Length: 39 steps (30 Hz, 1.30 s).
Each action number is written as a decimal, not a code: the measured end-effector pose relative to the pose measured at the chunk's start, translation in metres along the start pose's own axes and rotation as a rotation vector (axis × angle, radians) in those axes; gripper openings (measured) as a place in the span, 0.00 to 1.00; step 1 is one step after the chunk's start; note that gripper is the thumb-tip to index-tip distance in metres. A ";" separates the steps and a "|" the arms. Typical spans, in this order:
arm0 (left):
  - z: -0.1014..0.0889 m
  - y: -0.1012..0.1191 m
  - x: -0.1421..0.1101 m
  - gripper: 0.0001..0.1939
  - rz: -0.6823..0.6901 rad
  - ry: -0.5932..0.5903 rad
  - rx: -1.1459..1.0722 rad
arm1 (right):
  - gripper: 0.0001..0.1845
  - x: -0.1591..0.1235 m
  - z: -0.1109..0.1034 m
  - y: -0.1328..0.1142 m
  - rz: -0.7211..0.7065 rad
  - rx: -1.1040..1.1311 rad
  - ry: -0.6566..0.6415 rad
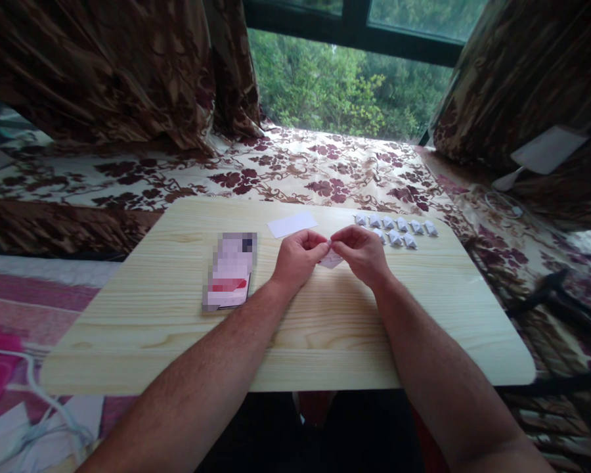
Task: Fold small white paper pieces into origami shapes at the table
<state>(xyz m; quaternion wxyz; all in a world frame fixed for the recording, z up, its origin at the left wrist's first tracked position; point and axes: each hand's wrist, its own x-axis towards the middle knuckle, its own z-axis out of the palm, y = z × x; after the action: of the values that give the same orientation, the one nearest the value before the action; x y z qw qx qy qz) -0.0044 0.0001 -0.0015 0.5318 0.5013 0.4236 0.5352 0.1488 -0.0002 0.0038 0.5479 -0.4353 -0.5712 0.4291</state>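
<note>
Over the middle of the wooden table (325,328), my left hand (298,257) and my right hand (362,253) meet at the fingertips. Between them they pinch a small piece of folded white paper (331,261), its lower point showing beneath the fingers. Just beyond my left hand lies a flat white paper sheet (291,225). Two rows of small folded paper pieces (395,238), pale and pointed, sit past my right hand. My fingers hide the upper part of the held paper.
A phone (230,270), partly blurred out, lies on the table's left side. Behind the table is a ledge with a floral cloth (280,167) under a window. A white lamp (546,150) stands at right. White cables (34,371) and papers are at lower left.
</note>
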 end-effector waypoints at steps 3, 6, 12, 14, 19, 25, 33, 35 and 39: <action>-0.001 -0.002 0.001 0.11 0.039 0.032 0.016 | 0.14 0.000 -0.001 0.002 0.032 -0.008 -0.017; -0.003 -0.003 0.001 0.11 0.062 0.033 0.029 | 0.15 0.000 -0.002 0.004 0.042 -0.049 -0.047; -0.002 -0.003 0.001 0.11 0.077 0.003 0.041 | 0.17 0.000 -0.001 0.001 0.050 -0.084 -0.055; -0.002 -0.003 0.001 0.11 0.062 -0.003 0.031 | 0.16 0.000 0.000 0.000 0.037 -0.067 -0.053; -0.002 -0.005 0.002 0.12 0.044 0.002 0.011 | 0.13 -0.002 0.003 0.003 -0.084 -0.041 0.020; -0.002 -0.007 0.004 0.13 0.022 0.017 0.037 | 0.06 -0.004 0.003 0.007 -0.170 -0.175 0.052; -0.001 -0.006 0.002 0.12 0.035 0.009 0.092 | 0.04 -0.004 0.002 0.005 -0.089 -0.214 0.060; -0.002 -0.006 0.002 0.11 0.035 0.015 0.108 | 0.03 -0.005 0.003 0.004 -0.116 -0.262 0.069; -0.001 -0.008 0.003 0.11 0.026 0.036 0.113 | 0.01 -0.007 0.003 0.003 -0.197 -0.382 0.082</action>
<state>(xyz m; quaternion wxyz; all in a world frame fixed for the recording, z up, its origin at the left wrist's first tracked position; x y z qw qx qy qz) -0.0043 0.0039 -0.0093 0.4881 0.5262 0.4561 0.5261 0.1458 -0.0064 -0.0014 0.5175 -0.4905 -0.6591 0.2391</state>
